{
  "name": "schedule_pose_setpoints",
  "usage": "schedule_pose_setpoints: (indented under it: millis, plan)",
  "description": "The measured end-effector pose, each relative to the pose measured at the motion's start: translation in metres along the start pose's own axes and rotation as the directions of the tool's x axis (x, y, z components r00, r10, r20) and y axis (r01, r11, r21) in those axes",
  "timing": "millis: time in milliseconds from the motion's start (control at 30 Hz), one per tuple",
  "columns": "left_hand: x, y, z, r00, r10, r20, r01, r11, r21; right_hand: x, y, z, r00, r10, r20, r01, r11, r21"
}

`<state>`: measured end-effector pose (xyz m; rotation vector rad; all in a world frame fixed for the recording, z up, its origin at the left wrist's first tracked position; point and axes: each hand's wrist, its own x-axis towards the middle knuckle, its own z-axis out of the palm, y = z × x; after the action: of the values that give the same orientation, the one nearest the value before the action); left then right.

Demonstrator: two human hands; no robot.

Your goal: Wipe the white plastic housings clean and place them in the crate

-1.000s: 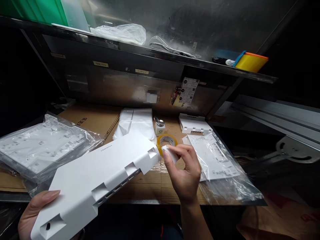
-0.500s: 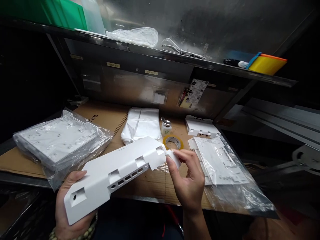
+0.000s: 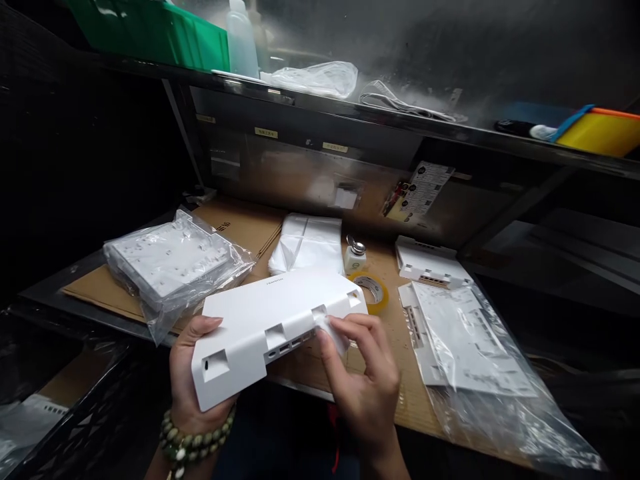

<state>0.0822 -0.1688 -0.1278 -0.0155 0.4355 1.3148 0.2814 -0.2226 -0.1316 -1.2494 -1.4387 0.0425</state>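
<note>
My left hand (image 3: 185,373) clasps the cover (image 3: 280,307), right hand (image 3: 367,373) pinches a wad (image 3: 337,339) over the desk's (image 3: 300,388) front edge: wiping, probably (next needs steadiness).

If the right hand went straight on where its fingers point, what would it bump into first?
Most likely the white casing, near its row of openings. The small white wad pinched in the right hand seems to touch it, though depth is unclear.

The right hand (image 3: 363,377) has shifted a small white wad (image 3: 341,341) from the far end of the white plastic housing (image 3: 285,303) inward, beside its row of ports (image 3: 297,343)
</note>
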Motion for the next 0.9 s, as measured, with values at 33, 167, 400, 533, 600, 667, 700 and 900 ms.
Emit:
schedule_pose_setpoints:
  millis: [33,167,400,533,600,667,700,900]
  plan:
    - [-0.002,-0.002,0.004,0.995,0.050,-0.082,-0.048,0.998,0.031,0.000,-0.001,0.002,1.000,-0.018,0.010,0.018,1.000,0.001]
    - [-0.008,-0.008,0.016,0.964,0.184,-0.194,-0.162,0.979,0.124,0.001,-0.002,0.006,1.000,-0.027,-0.006,0.027,1.000,-0.008]
    - [-0.009,-0.011,0.019,0.961,0.187,-0.205,-0.158,0.976,0.149,-0.001,-0.003,0.003,0.999,-0.045,-0.009,0.045,0.999,-0.023]
    - [-0.009,-0.011,0.014,0.969,0.149,-0.199,-0.125,0.984,0.127,-0.001,-0.003,0.002,0.996,-0.089,0.011,0.089,0.995,-0.035]
    - [-0.009,-0.011,0.011,0.970,0.149,-0.193,-0.125,0.983,0.132,-0.001,-0.002,0.001,0.996,-0.085,0.009,0.085,0.996,-0.040]
    - [-0.009,-0.012,0.010,0.968,0.157,-0.196,-0.129,0.980,0.150,-0.001,-0.001,0.001,0.998,-0.068,-0.002,0.068,0.997,-0.042]
    - [-0.008,-0.012,0.010,0.967,0.157,-0.199,-0.126,0.979,0.163,-0.001,-0.001,0.001,0.997,-0.073,-0.004,0.072,0.997,-0.041]
    - [-0.009,-0.013,0.018,0.956,0.152,-0.251,-0.110,0.978,0.174,-0.002,-0.001,0.002,0.997,-0.071,-0.011,0.070,0.996,-0.047]
